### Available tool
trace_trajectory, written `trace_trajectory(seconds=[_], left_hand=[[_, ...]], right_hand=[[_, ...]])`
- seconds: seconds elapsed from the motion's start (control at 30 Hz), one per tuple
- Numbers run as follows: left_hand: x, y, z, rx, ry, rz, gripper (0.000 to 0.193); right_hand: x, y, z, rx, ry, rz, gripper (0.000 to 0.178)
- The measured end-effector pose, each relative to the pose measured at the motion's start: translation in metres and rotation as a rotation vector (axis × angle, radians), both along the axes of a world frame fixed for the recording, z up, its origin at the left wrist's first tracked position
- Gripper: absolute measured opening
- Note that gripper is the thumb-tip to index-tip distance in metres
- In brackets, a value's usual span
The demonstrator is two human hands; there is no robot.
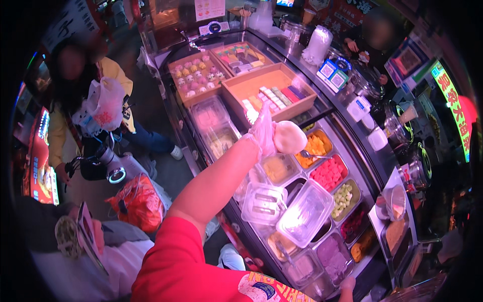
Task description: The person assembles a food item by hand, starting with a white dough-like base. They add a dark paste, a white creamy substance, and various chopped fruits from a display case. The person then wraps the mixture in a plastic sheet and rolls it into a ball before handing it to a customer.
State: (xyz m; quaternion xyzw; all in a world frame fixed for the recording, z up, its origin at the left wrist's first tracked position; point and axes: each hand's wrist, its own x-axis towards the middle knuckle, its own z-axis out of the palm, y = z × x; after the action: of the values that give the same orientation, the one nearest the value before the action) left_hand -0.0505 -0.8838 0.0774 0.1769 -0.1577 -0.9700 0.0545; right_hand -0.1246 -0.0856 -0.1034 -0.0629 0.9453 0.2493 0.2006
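Counter (347, 126) space is taken up by a wooden box (264, 81), set far, and a clear plastic tub (306, 212), set nearer. The gloved left hand (264, 132) is stretched over the box's near corner, fingers pointed farther; the right hand (347, 286) is partly hidden at the near edge, its state unclear. Beside the left palm a pale round item (290, 137) is seen; whether it is gripped cannot be told. A reach appears in hand; steadiness is called for.
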Motion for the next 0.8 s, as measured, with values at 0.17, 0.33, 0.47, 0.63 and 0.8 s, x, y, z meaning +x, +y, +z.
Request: trace_trajectory(seconds=[0.17,0.33,0.47,0.63,0.8], left_hand=[[-0.027,-0.046,-0.019,0.057,0.149,-0.146,0.112],[-0.082,-0.072,-0.003,-0.015,-0.054,0.014,0.119],[-0.122,-0.129,0.03,-0.053,-0.1,0.124,0.119],[-0.172,-0.172,0.061,-0.038,-0.068,0.183,0.119],[-0.21,-0.175,0.056,0.03,-0.058,0.178,0.119]], right_hand=[[0.01,-0.027,0.005,-0.106,0.052,-0.232,0.024],[0.008,-0.054,0.013,-0.072,0.039,-0.253,0.024],[-0.004,-0.082,0.014,-0.062,0.006,-0.236,0.024],[-0.008,-0.096,0.019,-0.041,-0.008,-0.235,0.025],[-0.01,-0.096,0.026,-0.011,-0.02,-0.257,0.025]])
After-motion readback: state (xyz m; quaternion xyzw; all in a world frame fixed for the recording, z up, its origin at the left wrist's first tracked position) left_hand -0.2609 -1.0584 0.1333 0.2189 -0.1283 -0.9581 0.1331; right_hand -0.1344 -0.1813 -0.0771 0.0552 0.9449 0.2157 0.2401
